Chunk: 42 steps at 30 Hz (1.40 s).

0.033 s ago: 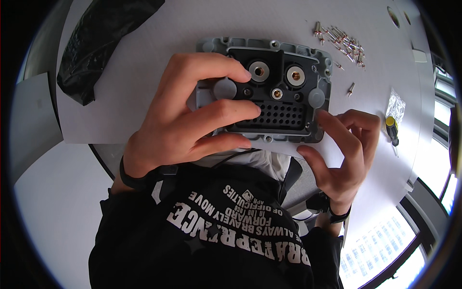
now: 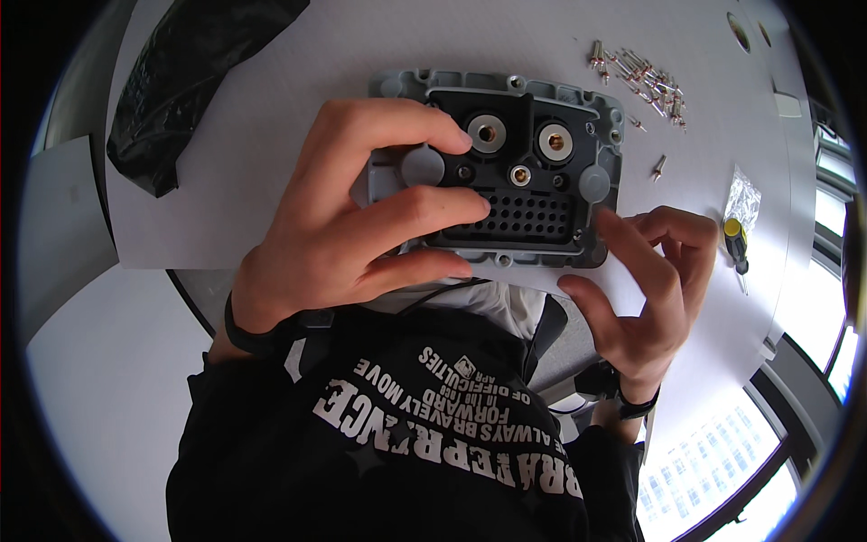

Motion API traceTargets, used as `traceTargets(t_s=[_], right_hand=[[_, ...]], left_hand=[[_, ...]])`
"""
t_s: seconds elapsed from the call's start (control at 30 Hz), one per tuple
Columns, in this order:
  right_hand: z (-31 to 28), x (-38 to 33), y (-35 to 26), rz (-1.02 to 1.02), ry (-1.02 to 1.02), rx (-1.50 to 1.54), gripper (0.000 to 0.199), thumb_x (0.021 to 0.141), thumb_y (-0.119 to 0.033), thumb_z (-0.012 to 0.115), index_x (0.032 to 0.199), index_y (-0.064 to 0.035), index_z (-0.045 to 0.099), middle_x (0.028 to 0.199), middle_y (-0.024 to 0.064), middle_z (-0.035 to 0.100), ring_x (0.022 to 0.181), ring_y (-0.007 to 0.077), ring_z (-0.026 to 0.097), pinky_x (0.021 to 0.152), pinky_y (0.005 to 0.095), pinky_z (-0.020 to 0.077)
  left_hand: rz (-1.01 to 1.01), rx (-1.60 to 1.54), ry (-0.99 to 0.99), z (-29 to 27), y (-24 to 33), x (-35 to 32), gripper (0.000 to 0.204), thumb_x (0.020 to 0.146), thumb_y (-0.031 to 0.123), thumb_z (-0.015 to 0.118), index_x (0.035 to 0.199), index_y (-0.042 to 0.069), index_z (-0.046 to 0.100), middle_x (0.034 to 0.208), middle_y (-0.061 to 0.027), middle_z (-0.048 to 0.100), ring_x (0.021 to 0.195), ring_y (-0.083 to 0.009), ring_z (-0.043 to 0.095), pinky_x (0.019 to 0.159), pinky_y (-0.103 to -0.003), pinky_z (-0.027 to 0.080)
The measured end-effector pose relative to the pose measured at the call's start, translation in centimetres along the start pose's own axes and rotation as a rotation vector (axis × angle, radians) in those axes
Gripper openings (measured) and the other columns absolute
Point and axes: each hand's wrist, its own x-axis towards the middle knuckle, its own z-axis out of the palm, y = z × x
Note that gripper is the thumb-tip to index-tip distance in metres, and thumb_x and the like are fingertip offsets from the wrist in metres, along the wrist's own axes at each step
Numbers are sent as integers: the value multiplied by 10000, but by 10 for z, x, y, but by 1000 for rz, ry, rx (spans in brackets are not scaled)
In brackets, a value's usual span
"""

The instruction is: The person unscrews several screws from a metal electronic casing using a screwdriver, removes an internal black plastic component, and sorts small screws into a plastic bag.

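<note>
A grey-and-black multi-pin connector housing [image 2: 533,235] is at the table's near edge, its face turned up. It shows two large metal ring contacts [image 2: 555,142], a smaller central one [image 2: 520,176], and a grid of small round holes [image 2: 528,214]. My left hand [image 2: 352,208] grips its left side: two fingers lie across the face, one tip at the hole grid, with the thumb by the near edge. At the near right corner, my right hand [image 2: 650,275] has its index finger against the side and its thumb just below the edge; its other fingers curl.
Several small metal pins [image 2: 646,81] lie heaped at the far right, and a single pin [image 2: 660,167] lies nearer. On the right are a yellow-and-black screwdriver [image 2: 736,242] and a clear plastic bag [image 2: 741,194]. A black plastic bag [image 2: 181,90] lies far left.
</note>
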Motion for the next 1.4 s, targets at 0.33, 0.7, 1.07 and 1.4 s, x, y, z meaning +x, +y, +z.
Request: traceTargets(t_s=[0.33, 0.7, 1.07, 1.4], right_hand=[[8, 13, -9, -35, -93, -58, 394, 671, 7, 861, 1051, -91, 820, 1032, 97, 576, 880, 234, 568, 728, 346, 478], [0, 6, -1, -116, -121, 26, 490, 647, 0, 878, 1120, -107, 801, 1135, 139, 607, 966, 286, 591, 793, 377, 501], [23, -2, -5, -202, -19, -107, 607, 728, 49, 805, 1308, -106, 719, 1392, 182, 609, 1165, 361, 621, 958, 402, 562], [8, 25, -3, -101, 86, 115, 548, 746, -5, 846, 1272, -11, 694, 1364, 184, 669, 1090, 368, 668, 925, 407, 560]], left_hand=[[-50, -63, -7, -2, 4, 1, 401, 671, 234, 938, 1015, 83, 796, 1303, -160, 571, 1190, -349, 573, 1014, -492, 497], [-166, -89, -88, -10, 16, 4, 504, 659, 269, 950, 1106, 105, 786, 1350, -152, 539, 1258, -363, 555, 1089, -527, 489], [-26, 148, -5, 1, 18, -5, 462, 757, 75, 809, 1206, 171, 763, 1270, -67, 641, 1321, -340, 577, 1006, -415, 569], [-115, -144, 174, -16, 4, 10, 485, 787, -16, 854, 1253, 32, 726, 1273, -120, 739, 1204, -293, 712, 929, -361, 629]])
